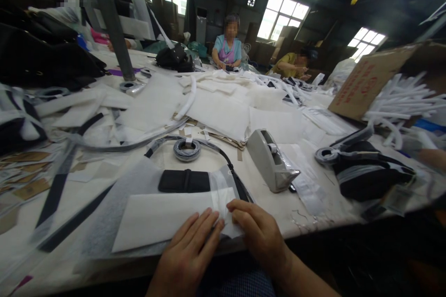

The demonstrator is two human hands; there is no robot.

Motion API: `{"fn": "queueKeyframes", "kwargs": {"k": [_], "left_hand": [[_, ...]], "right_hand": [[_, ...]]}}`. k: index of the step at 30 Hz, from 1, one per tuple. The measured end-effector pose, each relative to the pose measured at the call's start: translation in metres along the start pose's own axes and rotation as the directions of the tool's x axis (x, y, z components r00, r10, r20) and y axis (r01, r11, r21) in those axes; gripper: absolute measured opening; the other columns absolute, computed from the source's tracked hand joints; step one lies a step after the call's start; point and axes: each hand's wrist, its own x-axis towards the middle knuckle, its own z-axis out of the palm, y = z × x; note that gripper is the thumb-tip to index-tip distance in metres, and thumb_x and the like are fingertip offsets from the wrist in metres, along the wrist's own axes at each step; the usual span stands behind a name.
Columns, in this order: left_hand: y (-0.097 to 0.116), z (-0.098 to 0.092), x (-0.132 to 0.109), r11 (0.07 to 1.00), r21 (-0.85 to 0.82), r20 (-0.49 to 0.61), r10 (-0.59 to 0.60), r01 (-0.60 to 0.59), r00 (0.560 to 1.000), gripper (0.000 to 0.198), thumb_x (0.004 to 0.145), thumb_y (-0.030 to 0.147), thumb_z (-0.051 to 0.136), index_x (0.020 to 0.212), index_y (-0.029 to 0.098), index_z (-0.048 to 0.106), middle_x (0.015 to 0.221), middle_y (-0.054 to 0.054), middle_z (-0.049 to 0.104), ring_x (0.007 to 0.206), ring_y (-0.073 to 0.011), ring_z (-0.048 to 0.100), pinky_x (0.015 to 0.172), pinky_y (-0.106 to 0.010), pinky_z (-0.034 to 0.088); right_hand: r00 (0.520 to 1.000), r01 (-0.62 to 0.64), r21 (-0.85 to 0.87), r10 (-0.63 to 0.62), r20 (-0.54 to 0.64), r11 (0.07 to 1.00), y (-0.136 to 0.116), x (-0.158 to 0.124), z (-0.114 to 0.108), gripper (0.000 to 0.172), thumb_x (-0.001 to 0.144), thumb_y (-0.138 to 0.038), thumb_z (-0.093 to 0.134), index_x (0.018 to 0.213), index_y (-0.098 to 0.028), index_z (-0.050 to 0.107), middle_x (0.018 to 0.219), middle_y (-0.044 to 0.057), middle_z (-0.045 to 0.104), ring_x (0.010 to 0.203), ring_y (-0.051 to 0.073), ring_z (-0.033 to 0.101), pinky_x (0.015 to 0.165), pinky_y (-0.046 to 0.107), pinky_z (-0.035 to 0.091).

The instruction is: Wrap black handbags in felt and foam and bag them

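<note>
the left hand [191, 250] lies flat, fingers straight, on one white sheet [156, 216] at the table's [258, 183] near edge; the right hand [259, 232], half curled, is at its right end, gripping or not i can't tell. one black pouch [174, 182] lies just beyond, one grey dispenser [259, 160] right.
</note>
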Motion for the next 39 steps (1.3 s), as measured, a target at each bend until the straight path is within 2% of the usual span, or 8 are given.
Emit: {"fn": "queueKeyframes", "kwargs": {"k": [6,12,15,20,24,27,35,39], "left_hand": [[0.003,0.002,-0.003,0.999,-0.001,-0.058,-0.048,0.048,0.997,0.037,0.1,0.013,0.035,0.109,0.017,0.07,0.117,-0.008,0.069,0.118,-0.0172,0.059,0.109,-0.032,0.042],[0.0,0.004,-0.005,0.999,-0.007,-0.046,-0.05,0.05,0.998,0.038,0.097,0.007,0.035,0.115,0.015,0.068,0.116,-0.005,0.07,0.115,-0.016,0.061,0.11,-0.031,0.041],[-0.002,0.004,-0.007,0.998,-0.015,-0.017,-0.061,0.06,0.998,0.04,0.095,0.005,0.036,0.117,0.016,0.067,0.118,-0.004,0.07,0.114,-0.0153,0.061,0.111,-0.029,0.04],[-0.005,0.004,-0.01,0.998,-0.03,0.056,-0.059,0.061,0.997,0.044,0.094,0.004,0.036,0.128,0.017,0.061,0.123,-0.004,0.067,0.116,-0.0137,0.06,0.112,-0.027,0.037],[-0.007,0.003,-0.011,1.0,-0.007,0.104,-0.027,0.028,0.994,0.05,0.095,0.007,0.038,0.139,0.025,0.053,0.126,-0.003,0.065,0.117,-0.0153,0.059,0.109,-0.03,0.04],[-0.009,0.005,-0.014,1.0,0.003,0.129,-0.012,0.012,0.992,0.05,0.094,0.007,0.037,0.138,0.022,0.053,0.127,-0.005,0.064,0.12,-0.0167,0.057,0.11,-0.031,0.039],[-0.011,0.007,-0.013,0.999,0.038,0.16,0.02,-0.027,0.987,0.054,0.093,0.007,0.037,0.142,0.023,0.048,0.123,-0.006,0.065,0.115,-0.017,0.059,0.104,-0.031,0.044],[-0.009,0.006,-0.01,1.0,0.026,0.195,0.002,-0.007,0.981,0.051,0.091,0.005,0.036,0.138,0.017,0.053,0.123,-0.008,0.064,0.117,-0.0189,0.058,0.105,-0.033,0.044]], "right_hand": [[0.972,-0.225,0.016,0.224,0.069,0.974,0.003,0.0,0.017,0.02,0.101,-0.027,0.047,0.085,-0.02,0.055,0.073,0.002,0.062,0.068,0.017,0.058,0.062,0.027,0.048],[0.88,-0.464,0.045,0.453,0.143,0.885,0.003,0.002,0.019,0.004,0.095,-0.021,0.058,0.091,-0.022,0.057,0.079,0.001,0.064,0.073,0.017,0.061,0.067,0.025,0.044],[0.831,-0.533,0.028,0.517,0.205,0.846,0.003,0.008,0.019,0.013,0.092,-0.018,0.06,0.081,-0.022,0.054,0.075,-0.001,0.062,0.071,0.017,0.06,0.066,0.025,0.041],[0.777,-0.591,0.0,0.57,0.267,0.807,0.002,0.016,0.018,0.019,0.091,-0.018,0.06,0.075,-0.021,0.049,0.075,-0.001,0.061,0.069,0.016,0.056,0.064,0.025,0.037],[0.729,-0.632,0.009,0.591,0.347,0.775,0.004,0.023,0.014,0.019,0.089,-0.019,0.061,0.075,-0.021,0.049,0.072,-0.002,0.06,0.066,0.015,0.055,0.062,0.024,0.034],[0.703,-0.654,0.005,0.604,0.376,0.757,0.005,0.027,0.012,0.018,0.087,-0.022,0.063,0.075,-0.021,0.05,0.069,-0.003,0.06,0.065,0.014,0.055,0.061,0.024,0.033],[0.719,-0.65,0.039,0.597,0.355,0.759,0.01,0.022,0.016,0.015,0.085,-0.02,0.064,0.077,-0.02,0.052,0.07,-0.002,0.06,0.064,0.014,0.054,0.06,0.024,0.033],[0.718,-0.667,0.098,0.603,0.348,0.738,0.012,0.021,0.02,0.013,0.084,-0.017,0.064,0.079,-0.02,0.052,0.071,-0.003,0.058,0.064,0.013,0.054,0.061,0.023,0.035]]}}
